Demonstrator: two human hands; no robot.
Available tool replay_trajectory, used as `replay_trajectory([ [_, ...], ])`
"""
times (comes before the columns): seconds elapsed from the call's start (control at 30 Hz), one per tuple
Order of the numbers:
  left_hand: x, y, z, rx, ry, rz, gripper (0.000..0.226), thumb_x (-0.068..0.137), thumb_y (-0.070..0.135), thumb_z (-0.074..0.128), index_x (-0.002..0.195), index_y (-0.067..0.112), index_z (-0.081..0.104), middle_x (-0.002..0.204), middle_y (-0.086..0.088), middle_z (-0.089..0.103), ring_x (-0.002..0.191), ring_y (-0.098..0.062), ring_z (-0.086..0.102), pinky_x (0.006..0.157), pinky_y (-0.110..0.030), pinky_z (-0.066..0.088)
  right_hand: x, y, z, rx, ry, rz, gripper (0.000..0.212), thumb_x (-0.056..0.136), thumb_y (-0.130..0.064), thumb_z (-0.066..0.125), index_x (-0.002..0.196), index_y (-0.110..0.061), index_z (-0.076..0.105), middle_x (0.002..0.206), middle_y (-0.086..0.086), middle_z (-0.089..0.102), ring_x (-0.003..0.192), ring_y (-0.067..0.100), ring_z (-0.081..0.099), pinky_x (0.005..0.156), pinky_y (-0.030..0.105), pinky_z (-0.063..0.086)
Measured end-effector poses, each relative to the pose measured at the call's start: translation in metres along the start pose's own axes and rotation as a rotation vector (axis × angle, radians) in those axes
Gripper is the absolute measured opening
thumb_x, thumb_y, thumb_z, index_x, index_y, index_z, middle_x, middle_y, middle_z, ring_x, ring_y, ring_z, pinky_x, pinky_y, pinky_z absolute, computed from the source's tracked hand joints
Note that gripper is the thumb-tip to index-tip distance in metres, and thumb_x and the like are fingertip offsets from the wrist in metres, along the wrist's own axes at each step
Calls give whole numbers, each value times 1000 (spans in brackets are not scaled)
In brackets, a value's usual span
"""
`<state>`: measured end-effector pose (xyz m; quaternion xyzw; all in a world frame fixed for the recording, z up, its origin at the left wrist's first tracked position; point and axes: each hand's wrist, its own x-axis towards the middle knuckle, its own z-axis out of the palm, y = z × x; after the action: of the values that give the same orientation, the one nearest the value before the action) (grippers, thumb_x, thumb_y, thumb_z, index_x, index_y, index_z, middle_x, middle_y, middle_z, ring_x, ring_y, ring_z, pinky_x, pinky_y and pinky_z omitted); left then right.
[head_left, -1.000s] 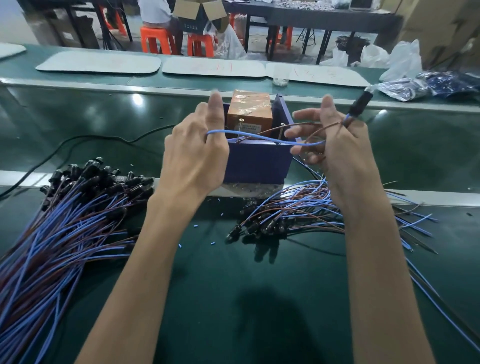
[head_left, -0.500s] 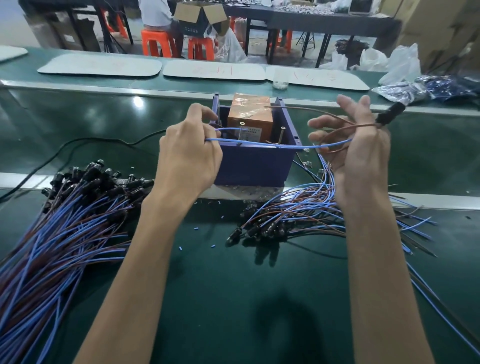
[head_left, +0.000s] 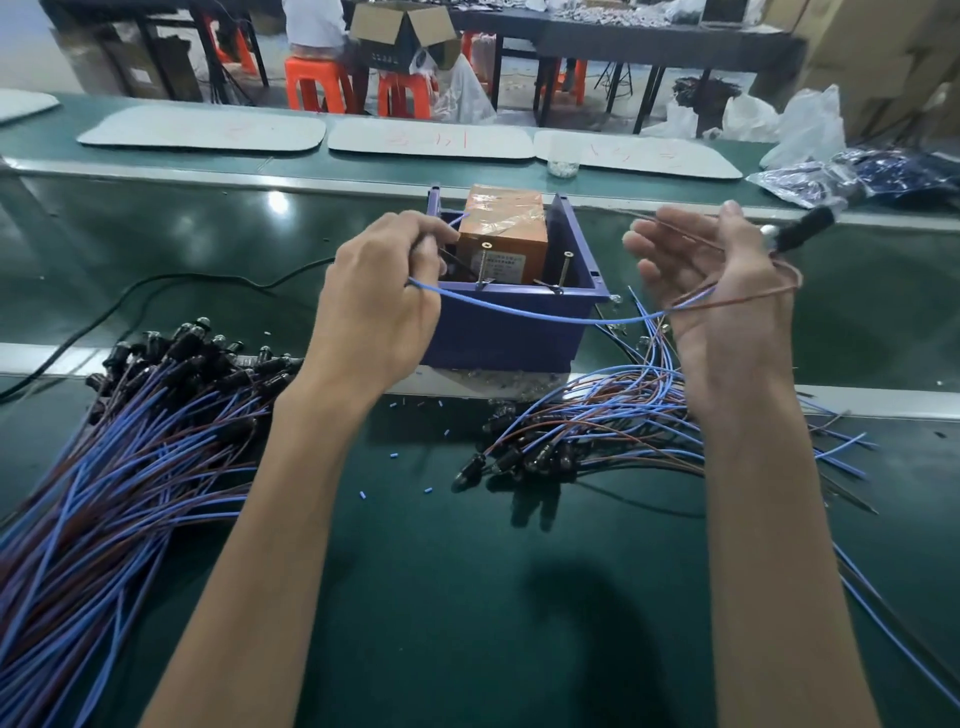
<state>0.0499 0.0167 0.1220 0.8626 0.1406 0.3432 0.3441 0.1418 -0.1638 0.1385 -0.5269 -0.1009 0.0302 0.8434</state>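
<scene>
Green bench (head_left: 467, 597) had a big wire pile (head_left: 104, 467) at 8 o'clock and a blue box (head_left: 498, 338) at 12. Left hand (head_left: 384, 301) kept its grip pinched on the blue wire (head_left: 519, 310) in front of the box. Right hand (head_left: 727, 291) at 2 o'clock had its grip loosely spread, with the wire looped round it and the black connector (head_left: 802, 228) poking out behind.

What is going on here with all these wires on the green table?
A person is working on one cable above a blue box that holds an orange block. The left hand pinches the blue wire near its end, by the box. The wire runs across the box front to the right hand, whose fingers are relaxed, with blue and brown wires looped round it and a black plug sticking out beyond it. Piles of similar cables lie on the table, left and right.
</scene>
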Motion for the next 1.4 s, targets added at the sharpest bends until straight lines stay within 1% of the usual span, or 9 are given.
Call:
replay_trajectory([
  [0.17, 2, -6, 0, -36, 32, -24, 30, 103, 17, 35, 101, 13, 65, 72, 16, 58, 66, -8, 56, 79, -39, 52, 1, 2, -3, -65, 26, -94, 20, 97, -13, 54, 77, -9, 57, 54, -5, 62, 50, 6, 54, 52, 16, 43],
  [0.33, 0, -8, 6, -39, -35, -24, 27, 103, 12, 34, 119, 12, 55, 76, 13, 64, 69, -21, 64, 80, -40, 51, 5, 8, -6, -131, -34, 6, 24, 101, -7, 40, 92, -7, 62, 69, 0, 71, 63, 9, 67, 58, 14, 50],
  [0.43, -1, -11, 6, 1, -60, -26, 29, 102, 11, 36, 123, 11, 56, 82, 9, 67, 78, -26, 68, 86, -41, 50, 4, 15, -7, -165, -33, -13, 18, 97, -6, 50, 87, -6, 65, 70, -1, 71, 65, 9, 68, 61, 14, 49],
  [0.53, 0, -15, 6, 26, -57, -64, 28, 101, 11, 38, 118, 14, 60, 79, 16, 65, 69, -13, 68, 86, -37, 51, 6, 19, -10, -177, 3, -21, 12, 93, -4, 57, 84, -6, 64, 64, -3, 69, 59, 7, 64, 57, 14, 47],
  [0.63, 1, -18, 7, 34, -62, -81, 30, 99, 7, 38, 116, 15, 61, 76, 23, 61, 61, -2, 63, 83, -33, 52, 9, 22, -10, -169, 15, 22, 22, 97, 1, 44, 86, -6, 62, 67, 3, 68, 57, 8, 65, 54, 13, 47],
  [0.73, 1, -19, 7, -3, -74, -82, 32, 98, 5, 36, 115, 13, 62, 78, 21, 62, 65, -5, 66, 85, -34, 53, 11, 26, -11, -183, 3, 79, 28, 96, 5, 35, 90, -2, 61, 79, 13, 67, 61, 11, 68, 55, 13, 49],
  [1.0, 0, -22, 12, -63, -159, -105, 29, 101, 7, 37, 114, 11, 63, 85, 2, 71, 69, -14, 70, 81, -30, 53, 15, 31, -15, -211, -25, 122, 32, 92, 8, 33, 86, 1, 64, 80, 15, 69, 67, 15, 70, 56, 15, 51],
  [1.13, 1, -23, 10, -59, -157, -101, 29, 100, 5, 37, 107, 12, 64, 78, 8, 68, 71, -14, 70, 84, -35, 54, 16, 31, -13, -244, -55, 174, 33, 94, 7, 33, 84, -1, 64, 68, 7, 70, 60, 12, 68, 54, 14, 51],
  [1.4, 1, -23, 11, -87, -62, -135, 26, 99, 5, 40, 104, 15, 64, 75, 15, 66, 57, 2, 65, 82, -28, 54, 15, 32, -11, -284, -39, 190, 29, 96, 8, 33, 99, 4, 61, 77, 11, 64, 55, 5, 64, 52, 11, 48],
])
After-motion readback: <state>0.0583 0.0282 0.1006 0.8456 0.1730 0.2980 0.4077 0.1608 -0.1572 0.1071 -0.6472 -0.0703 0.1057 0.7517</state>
